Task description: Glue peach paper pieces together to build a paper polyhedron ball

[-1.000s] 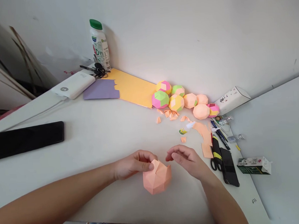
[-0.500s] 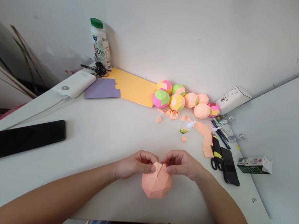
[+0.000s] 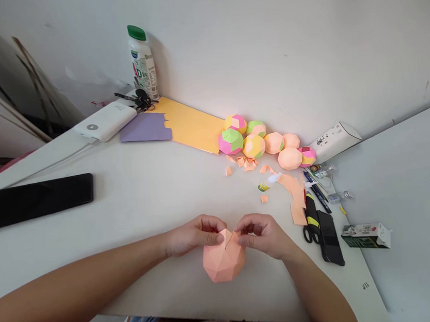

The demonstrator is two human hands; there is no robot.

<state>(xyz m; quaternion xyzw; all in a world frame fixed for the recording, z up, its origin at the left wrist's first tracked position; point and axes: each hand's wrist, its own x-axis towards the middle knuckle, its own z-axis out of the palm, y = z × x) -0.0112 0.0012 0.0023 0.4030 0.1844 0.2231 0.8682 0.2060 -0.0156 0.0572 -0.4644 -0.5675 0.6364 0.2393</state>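
A peach faceted paper ball [image 3: 224, 264] is held just above or on the near part of the table; I cannot tell whether it touches. Its top has an open V-shaped slit between two paper flaps. My left hand [image 3: 197, 235] pinches the flap on the left of the slit between thumb and fingers. On the other side, my right hand [image 3: 260, 233] pinches the right flap. Fingertips behind the ball's upper edge are hidden. Beyond the hands lie a small glue bottle [image 3: 268, 183] and a little peach paper scrap [image 3: 264, 199].
Several finished paper balls [image 3: 253, 146] cluster by the wall, with peach offcuts [image 3: 296, 200] in front. Scissors [image 3: 312, 221] and a dark phone [image 3: 330, 236] lie right. Leftward are a black phone-like slab [image 3: 40, 201], a power bank [image 3: 106, 121], purple card [image 3: 146, 127] and a bottle [image 3: 143, 64].
The slit at the ball's top looks slightly wider, its right flap tilted a little outward. Both hands keep their pinch in nearly the same place. The whole view has shifted slightly.
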